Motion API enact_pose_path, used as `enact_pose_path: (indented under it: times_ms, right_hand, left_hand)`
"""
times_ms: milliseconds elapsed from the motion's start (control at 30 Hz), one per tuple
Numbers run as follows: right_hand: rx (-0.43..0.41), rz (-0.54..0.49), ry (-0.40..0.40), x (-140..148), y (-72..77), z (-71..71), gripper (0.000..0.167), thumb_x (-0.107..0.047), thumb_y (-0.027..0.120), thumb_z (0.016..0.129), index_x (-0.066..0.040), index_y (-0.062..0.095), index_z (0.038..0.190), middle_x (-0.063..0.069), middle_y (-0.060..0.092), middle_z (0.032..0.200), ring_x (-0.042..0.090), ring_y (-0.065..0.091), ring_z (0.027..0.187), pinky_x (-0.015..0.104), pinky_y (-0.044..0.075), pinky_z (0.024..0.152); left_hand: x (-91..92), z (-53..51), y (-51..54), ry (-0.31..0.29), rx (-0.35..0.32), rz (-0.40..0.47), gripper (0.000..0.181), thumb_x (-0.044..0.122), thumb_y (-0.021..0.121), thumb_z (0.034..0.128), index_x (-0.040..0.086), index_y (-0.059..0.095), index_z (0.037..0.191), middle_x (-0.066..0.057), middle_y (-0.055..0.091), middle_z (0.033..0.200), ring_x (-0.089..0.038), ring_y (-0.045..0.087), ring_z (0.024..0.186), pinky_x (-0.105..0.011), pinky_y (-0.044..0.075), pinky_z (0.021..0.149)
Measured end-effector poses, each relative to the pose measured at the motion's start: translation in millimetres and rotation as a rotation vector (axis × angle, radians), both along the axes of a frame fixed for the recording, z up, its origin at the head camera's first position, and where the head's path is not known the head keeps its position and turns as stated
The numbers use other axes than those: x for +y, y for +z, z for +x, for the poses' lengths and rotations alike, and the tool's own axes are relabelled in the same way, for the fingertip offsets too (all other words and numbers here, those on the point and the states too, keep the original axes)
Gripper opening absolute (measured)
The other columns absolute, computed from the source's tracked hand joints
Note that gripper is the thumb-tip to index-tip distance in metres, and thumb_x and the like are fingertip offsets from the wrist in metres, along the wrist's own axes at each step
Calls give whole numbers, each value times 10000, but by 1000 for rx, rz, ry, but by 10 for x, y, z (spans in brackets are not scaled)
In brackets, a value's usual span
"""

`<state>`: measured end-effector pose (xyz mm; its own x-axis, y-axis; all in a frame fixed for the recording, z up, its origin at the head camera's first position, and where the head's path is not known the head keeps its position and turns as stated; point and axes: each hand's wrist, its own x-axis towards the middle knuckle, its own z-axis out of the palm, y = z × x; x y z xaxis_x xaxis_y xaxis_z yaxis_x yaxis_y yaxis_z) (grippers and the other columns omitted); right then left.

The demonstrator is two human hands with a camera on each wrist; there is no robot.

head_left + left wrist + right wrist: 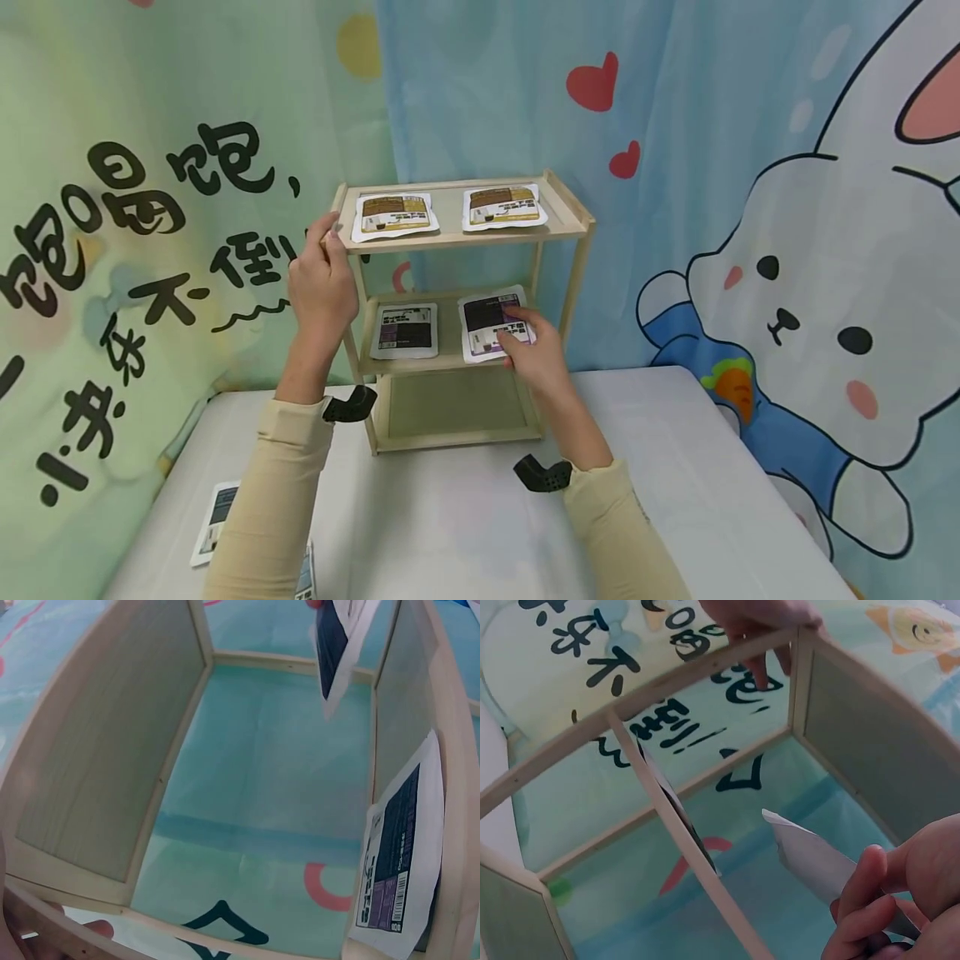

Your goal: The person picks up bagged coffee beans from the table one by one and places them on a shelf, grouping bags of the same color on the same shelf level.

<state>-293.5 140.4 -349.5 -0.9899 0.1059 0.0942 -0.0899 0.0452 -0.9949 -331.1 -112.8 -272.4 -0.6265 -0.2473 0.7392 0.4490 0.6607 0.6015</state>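
Note:
My left hand point(324, 275) grips the upper left corner of a three-level wooden shelf rack point(450, 243). In my right hand point(542, 354) a white pouch with a dark and purple label point(491, 321) is pinched, held at the right part of the middle level. A similar dark-labelled pouch point(406, 332) lies on the left of that level. On the top level lie two white pouches with brown and yellow labels, a left one point(395, 216) and a right one point(504, 207). The right wrist view shows the held pouch point(810, 859) tilted and apart from the shelf bar.
The rack stands on a white-covered table point(450, 517). Its bottom level point(453, 406) has a greenish panel. Near the left forearm lies another pouch point(215, 521), with part of one more pouch point(305, 575) beside the sleeve. Printed curtains point(480, 100) hang behind.

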Motion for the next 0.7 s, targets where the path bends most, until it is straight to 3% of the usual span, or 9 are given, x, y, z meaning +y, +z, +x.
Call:
enact_pose_path:
  times_ms: [133,367,700]
  right_hand:
    - [-23,-17,1,12,41,-148,437,-37,566,959,-74,506,1391,139,222,1539,52,482,493,178,431,523]
    - [-53,28,24,60,-9,-285,452,-92,532,991,-120,463,1436,135,221,1538,63,506,547,231,463,609]
    - [-79,46,38,82,-45,-392,459,-100,518,996,-75,433,1447,184,369,1396,65,507,562,218,429,540]
  left_hand:
    - [-5,-13,38,0,14,-1,436,273,329,1027,115,589,1339,-24,391,521,-175,269,419,-342,235,416]
    - [-16,-4,8,-7,-27,5,436,279,325,1031,127,571,1358,-25,388,531,-177,275,429,-340,241,424]
    - [-15,-13,11,-12,-37,9,438,294,318,1035,140,566,1363,-27,396,535,-180,275,432,-345,241,423]
